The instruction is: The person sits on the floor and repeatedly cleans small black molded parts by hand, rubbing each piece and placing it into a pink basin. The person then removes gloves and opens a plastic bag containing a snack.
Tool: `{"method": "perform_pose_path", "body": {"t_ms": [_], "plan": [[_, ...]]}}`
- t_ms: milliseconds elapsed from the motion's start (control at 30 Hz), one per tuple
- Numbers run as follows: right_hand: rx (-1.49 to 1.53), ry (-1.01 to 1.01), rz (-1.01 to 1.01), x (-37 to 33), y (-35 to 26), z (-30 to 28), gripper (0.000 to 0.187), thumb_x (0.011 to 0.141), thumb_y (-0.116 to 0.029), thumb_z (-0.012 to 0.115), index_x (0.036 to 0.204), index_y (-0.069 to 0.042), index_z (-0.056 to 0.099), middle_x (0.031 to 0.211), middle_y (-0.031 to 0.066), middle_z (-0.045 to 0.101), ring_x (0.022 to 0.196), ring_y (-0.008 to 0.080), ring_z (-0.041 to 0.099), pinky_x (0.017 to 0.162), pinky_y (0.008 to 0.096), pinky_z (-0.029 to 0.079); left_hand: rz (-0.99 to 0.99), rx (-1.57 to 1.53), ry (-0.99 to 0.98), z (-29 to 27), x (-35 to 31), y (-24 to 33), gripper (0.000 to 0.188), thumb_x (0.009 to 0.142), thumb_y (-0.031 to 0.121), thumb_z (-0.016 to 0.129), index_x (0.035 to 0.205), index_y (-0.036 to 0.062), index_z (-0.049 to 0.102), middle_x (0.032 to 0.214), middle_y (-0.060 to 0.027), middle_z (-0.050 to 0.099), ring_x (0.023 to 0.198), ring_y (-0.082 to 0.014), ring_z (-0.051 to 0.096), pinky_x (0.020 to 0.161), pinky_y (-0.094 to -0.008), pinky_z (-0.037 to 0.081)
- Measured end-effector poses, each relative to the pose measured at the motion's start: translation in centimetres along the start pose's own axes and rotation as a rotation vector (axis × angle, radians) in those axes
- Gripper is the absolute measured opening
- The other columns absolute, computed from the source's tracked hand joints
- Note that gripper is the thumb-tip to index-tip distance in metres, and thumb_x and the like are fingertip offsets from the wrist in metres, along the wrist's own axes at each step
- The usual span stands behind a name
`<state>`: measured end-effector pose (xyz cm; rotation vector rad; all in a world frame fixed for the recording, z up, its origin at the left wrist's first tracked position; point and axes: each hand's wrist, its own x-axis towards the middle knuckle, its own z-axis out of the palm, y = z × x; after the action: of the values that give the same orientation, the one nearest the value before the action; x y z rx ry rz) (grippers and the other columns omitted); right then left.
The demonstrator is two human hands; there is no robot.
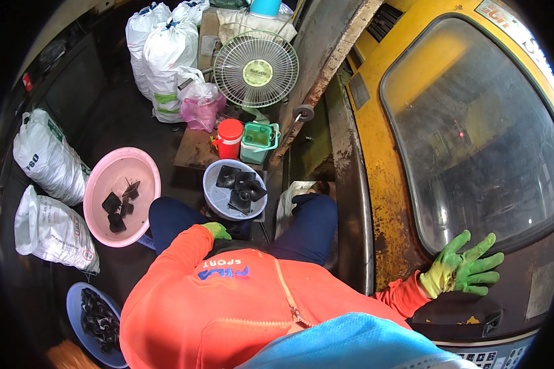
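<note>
My right hand point(465, 267), in a green and yellow glove, is open with its fingers spread. It lies against the yellow machine's door point(375, 227), by the lower edge of its window point(474, 135). My left hand point(217, 230), gloved alike, is at my lap near my left thigh; its fingers are mostly hidden, and I cannot make out anything in it. Just beyond it stands a pale blue-white basin point(211, 190) holding several black square moulded parts point(245, 192). To the left, a pink basin point(95, 184) has several similar black pieces point(116, 212) in it.
A blue basin point(74, 307) of black scraps sits at lower left. White sacks point(49, 154) line the left and back. A green fan point(256, 72), red jug point(229, 138) and green-white pail point(258, 142) stand ahead. A metal frame edge point(357, 203) runs along my right.
</note>
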<state>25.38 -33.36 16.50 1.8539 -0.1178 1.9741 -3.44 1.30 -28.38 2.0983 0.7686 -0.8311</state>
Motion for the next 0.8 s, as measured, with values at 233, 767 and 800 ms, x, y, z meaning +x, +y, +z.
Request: {"method": "perform_pose_path", "body": {"t_ms": [233, 767, 800], "plan": [[0.049, -0.004, 0.011, 0.1, -0.1, 0.1, 0.047, 0.091, -0.056, 0.051, 0.123, -0.026, 0.065, 0.133, 0.0069, 0.052, 0.100, 0.0316, 0.052, 0.082, 0.0452, 0.039, 0.011, 0.000, 0.036, -0.3, -1.7, 1.0, 0.070, 0.085, 0.064, 0.051, 0.124, 0.0083, 0.063, 0.127, -0.0193, 0.060, 0.121, -0.0360, 0.053, 0.104, -0.0432, 0.038], [0.116, 0.046, -0.017, 0.2, 0.3, 0.5, 0.047, 0.093, -0.057, 0.049, 0.125, -0.026, 0.063, 0.132, 0.0107, 0.052, 0.096, 0.0345, 0.052, 0.075, 0.0457, 0.041, 0.105, 0.064, 0.093, 1.9, 1.8, -1.9, 0.072, 0.084, 0.066, 0.051, 0.122, 0.0071, 0.064, 0.127, -0.0207, 0.059, 0.123, -0.0363, 0.052, 0.104, -0.0432, 0.038], [0.095, 0.044, -0.026, 0.1, 0.3, 0.5, 0.048, 0.093, -0.057, 0.049, 0.126, -0.026, 0.063, 0.132, 0.0109, 0.052, 0.097, 0.0347, 0.051, 0.075, 0.0457, 0.040, 0.104, 0.076, 0.089, 1.8, 1.6, -1.7, 0.072, 0.084, 0.066, 0.051, 0.122, 0.0071, 0.064, 0.127, -0.0208, 0.059, 0.123, -0.0363, 0.052, 0.104, -0.0432, 0.038]]}}
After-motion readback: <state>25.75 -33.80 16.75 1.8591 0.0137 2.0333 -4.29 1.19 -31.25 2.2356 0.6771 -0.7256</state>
